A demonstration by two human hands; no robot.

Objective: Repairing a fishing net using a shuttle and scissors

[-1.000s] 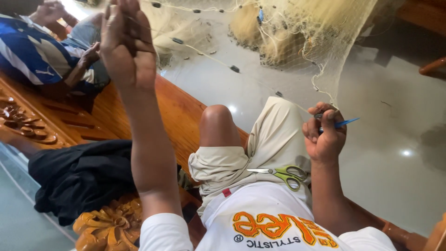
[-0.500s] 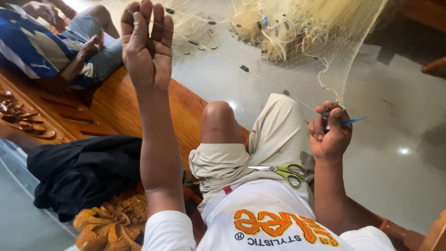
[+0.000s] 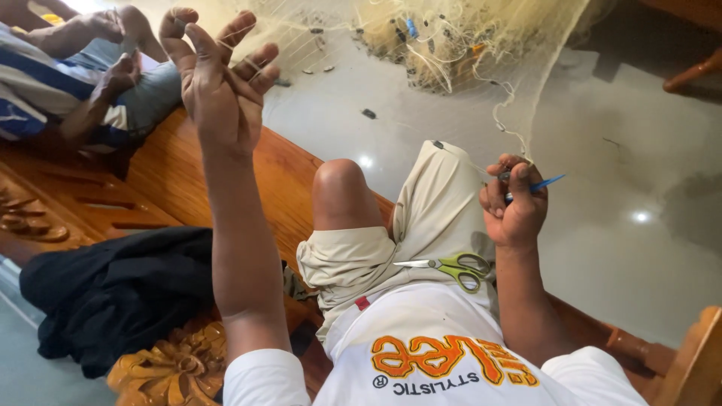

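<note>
My left hand [image 3: 218, 75] is raised high, fingers spread and hooked into strands of a pale yellow fishing net [image 3: 421, 45] that stretches across the floor ahead. My right hand [image 3: 513, 203] is closed around a thin blue netting needle [image 3: 538, 186] and pinches net line at my right thigh. Green-handled scissors [image 3: 451, 267] lie on my lap, on beige shorts, blades pointing left.
I sit on a carved wooden bench [image 3: 150, 203] with a dark cloth [image 3: 113, 293] bundled on it at left. Another person [image 3: 68, 83] in striped blue clothing sits at the far left. A glossy tiled floor [image 3: 639, 188] lies ahead; wooden furniture [image 3: 692, 71] stands at the right.
My left hand has drifted right and its fingers have spread wider in the net. The right hand with the blue needle stays by my thigh.
</note>
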